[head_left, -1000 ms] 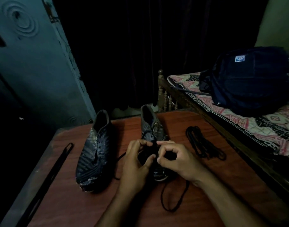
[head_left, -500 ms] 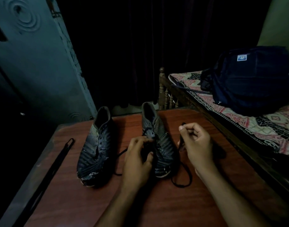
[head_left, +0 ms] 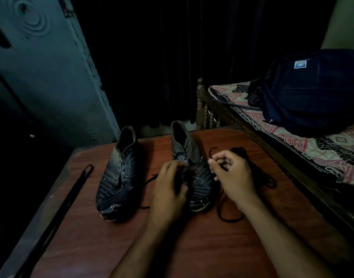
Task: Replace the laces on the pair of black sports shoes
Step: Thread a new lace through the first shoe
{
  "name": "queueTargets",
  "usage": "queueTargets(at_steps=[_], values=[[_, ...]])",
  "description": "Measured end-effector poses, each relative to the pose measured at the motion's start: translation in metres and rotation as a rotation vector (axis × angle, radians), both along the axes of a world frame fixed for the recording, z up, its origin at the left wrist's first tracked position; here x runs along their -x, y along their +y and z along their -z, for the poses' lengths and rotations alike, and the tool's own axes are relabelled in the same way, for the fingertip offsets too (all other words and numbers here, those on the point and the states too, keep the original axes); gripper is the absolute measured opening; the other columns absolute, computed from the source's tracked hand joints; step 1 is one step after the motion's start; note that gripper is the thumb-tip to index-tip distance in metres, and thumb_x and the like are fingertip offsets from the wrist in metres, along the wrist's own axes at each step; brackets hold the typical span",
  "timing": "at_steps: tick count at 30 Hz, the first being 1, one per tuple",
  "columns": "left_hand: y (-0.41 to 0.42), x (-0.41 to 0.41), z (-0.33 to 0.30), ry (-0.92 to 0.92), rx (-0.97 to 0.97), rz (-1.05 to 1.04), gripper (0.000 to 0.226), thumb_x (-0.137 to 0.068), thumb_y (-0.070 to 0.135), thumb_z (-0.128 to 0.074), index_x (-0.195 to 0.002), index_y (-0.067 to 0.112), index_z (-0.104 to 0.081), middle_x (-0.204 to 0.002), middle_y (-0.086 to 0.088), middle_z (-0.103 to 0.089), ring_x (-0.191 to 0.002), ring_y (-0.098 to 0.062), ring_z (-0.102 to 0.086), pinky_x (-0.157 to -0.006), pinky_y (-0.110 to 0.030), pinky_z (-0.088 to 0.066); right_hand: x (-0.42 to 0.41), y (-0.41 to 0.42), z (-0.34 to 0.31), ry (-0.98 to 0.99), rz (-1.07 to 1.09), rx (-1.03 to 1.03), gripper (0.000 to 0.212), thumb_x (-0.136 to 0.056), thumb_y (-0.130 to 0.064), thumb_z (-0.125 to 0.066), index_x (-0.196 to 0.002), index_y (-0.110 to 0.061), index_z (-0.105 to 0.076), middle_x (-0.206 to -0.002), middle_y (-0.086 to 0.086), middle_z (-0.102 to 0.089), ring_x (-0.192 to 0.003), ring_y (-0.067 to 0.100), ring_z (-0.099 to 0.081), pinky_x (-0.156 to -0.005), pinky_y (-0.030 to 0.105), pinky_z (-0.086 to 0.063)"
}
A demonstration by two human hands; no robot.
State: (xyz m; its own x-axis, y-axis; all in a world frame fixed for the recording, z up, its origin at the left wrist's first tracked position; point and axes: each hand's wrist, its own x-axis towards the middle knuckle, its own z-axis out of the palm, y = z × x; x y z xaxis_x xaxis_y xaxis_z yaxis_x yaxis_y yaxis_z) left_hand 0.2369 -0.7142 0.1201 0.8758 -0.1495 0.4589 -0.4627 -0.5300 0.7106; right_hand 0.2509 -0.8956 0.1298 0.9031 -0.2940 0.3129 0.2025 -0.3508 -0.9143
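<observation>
Two black sports shoes stand on the reddish wooden table [head_left: 192, 247], toes toward me. The left shoe [head_left: 120, 173] stands alone, with no hand on it. My left hand [head_left: 170, 189] grips the right shoe [head_left: 198, 177] over its lace area, fingers curled on it. Just right of that shoe, my right hand [head_left: 232, 175] pinches the end of a black lace [head_left: 224, 211], which loops down onto the table in front of the shoe. A second bundle of black lace [head_left: 258, 169] lies behind my right hand, partly hidden by it.
A long black strap [head_left: 71, 193] lies along the table's left edge. A bed with a patterned cover [head_left: 292, 137] runs close along the table's right side, with a dark blue backpack [head_left: 312, 87] on it. A blue-grey door [head_left: 41, 67] stands at the left.
My right hand pulled the lace out to the right of the shoe, then came back a little toward it. The lace loop on the table shifted right. My left hand stayed on the right shoe.
</observation>
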Motion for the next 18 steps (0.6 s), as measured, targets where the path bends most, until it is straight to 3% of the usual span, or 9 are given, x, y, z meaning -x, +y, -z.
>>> queueTargets(at_steps=[3,6,10,13,15,18], values=[[0.000,-0.002,0.001,0.046,-0.126,-0.018,0.059,-0.083,0.008,-0.063,-0.138,0.028,-0.058,-0.137,0.016,-0.050,-0.126,-0.005,-0.049,-0.110,-0.028,-0.042,0.000,-0.002,0.001,-0.007,0.049,-0.045,0.008,-0.093,-0.014,-0.071,-0.090,-0.019,-0.066,-0.084,0.001,-0.069,-0.067,0.008,-0.070,-0.054,0.026,-0.058],[0.002,-0.012,-0.008,0.035,-0.251,-0.057,0.059,-0.088,0.016,-0.065,-0.145,0.026,-0.055,-0.137,0.008,-0.053,-0.120,-0.012,-0.055,-0.101,-0.023,-0.043,0.001,0.001,0.001,-0.022,0.045,0.002,0.008,-0.094,-0.011,-0.068,-0.096,-0.018,-0.067,-0.085,-0.001,-0.070,-0.065,0.002,-0.068,-0.050,0.019,-0.053],[0.004,-0.022,-0.024,-0.047,-0.383,-0.100,0.032,-0.096,0.031,-0.066,-0.128,0.034,-0.068,-0.119,0.012,-0.061,-0.100,-0.009,-0.062,-0.082,-0.025,-0.048,0.000,0.001,0.004,0.000,0.028,0.074,0.004,-0.094,-0.010,-0.068,-0.094,-0.015,-0.069,-0.082,0.003,-0.069,-0.054,-0.001,-0.063,-0.046,0.013,-0.046],[0.002,-0.023,-0.023,-0.079,-0.397,-0.152,0.019,-0.094,0.035,-0.067,-0.113,0.037,-0.069,-0.108,0.017,-0.061,-0.091,-0.007,-0.062,-0.070,-0.027,-0.048,0.000,0.001,0.007,-0.008,0.034,0.137,0.008,-0.090,-0.015,-0.072,-0.089,-0.023,-0.070,-0.084,-0.007,-0.070,-0.069,0.003,-0.067,-0.060,0.024,-0.056],[0.000,-0.024,-0.018,-0.059,-0.349,-0.189,0.014,-0.094,0.035,-0.068,-0.108,0.035,-0.070,-0.104,0.018,-0.061,-0.088,-0.006,-0.061,-0.067,-0.025,-0.044,0.000,0.002,0.006,-0.017,0.040,0.205,0.014,-0.085,-0.015,-0.073,-0.082,-0.027,-0.069,-0.086,-0.014,-0.069,-0.079,0.002,-0.066,-0.070,0.027,-0.055],[-0.001,-0.027,-0.014,0.002,-0.190,-0.208,0.007,-0.095,0.035,-0.067,-0.102,0.033,-0.068,-0.097,0.018,-0.058,-0.088,-0.003,-0.059,-0.071,-0.026,-0.044,0.003,0.004,0.002,-0.041,0.035,0.251,0.013,-0.080,-0.017,-0.070,-0.071,-0.026,-0.066,-0.079,-0.014,-0.064,-0.074,0.003,-0.063,-0.066,0.032,-0.053]])
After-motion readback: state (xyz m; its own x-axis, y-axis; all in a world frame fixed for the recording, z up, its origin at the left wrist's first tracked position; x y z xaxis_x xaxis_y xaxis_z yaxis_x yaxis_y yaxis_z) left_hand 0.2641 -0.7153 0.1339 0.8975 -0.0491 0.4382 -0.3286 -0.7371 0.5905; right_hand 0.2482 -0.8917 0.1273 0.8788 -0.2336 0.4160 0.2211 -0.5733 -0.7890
